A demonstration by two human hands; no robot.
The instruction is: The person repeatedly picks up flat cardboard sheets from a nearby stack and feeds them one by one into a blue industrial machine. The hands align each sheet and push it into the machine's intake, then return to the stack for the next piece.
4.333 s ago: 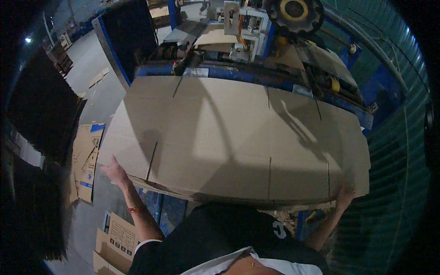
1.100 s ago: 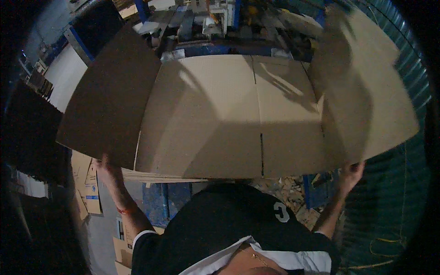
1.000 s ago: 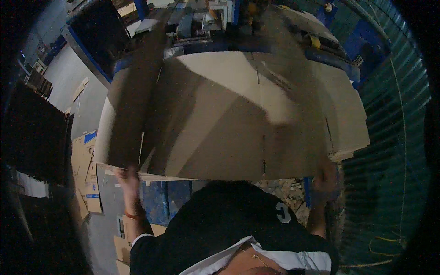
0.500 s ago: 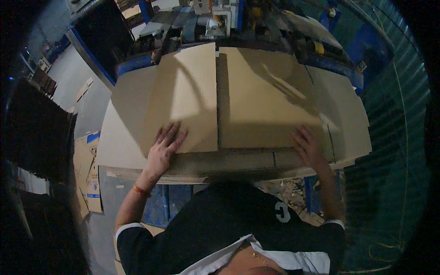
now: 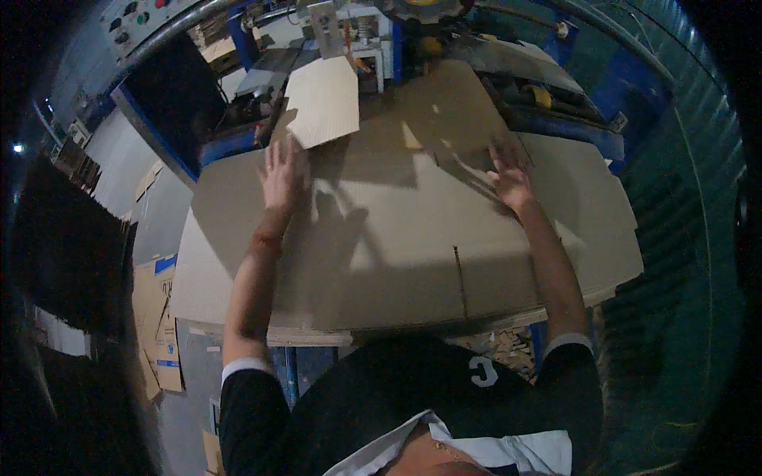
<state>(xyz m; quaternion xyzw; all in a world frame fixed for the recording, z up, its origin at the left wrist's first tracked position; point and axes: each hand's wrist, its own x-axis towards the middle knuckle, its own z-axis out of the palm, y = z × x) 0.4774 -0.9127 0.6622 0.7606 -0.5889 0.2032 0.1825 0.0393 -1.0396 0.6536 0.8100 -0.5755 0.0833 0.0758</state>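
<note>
Apart, left hand (image 5: 281,178) and right hand (image 5: 512,178) spread empty fingers (image 5: 293,152) near folded cardboard's (image 5: 327,103) edge.

Cardboard stack (image 5: 381,226) before machine (image 5: 385,55), apparently touching

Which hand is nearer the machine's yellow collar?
Right: the right hand is below and slightly left of the yellow collar; the left hand is far to its left.

The folded cardboard (image 5: 444,103) is now farther forward, reaching into the machine (image 5: 386,47), and more of the pile (image 5: 397,270) shows. The left hand (image 5: 280,176) and right hand (image 5: 512,176) are farther forward too.
</note>
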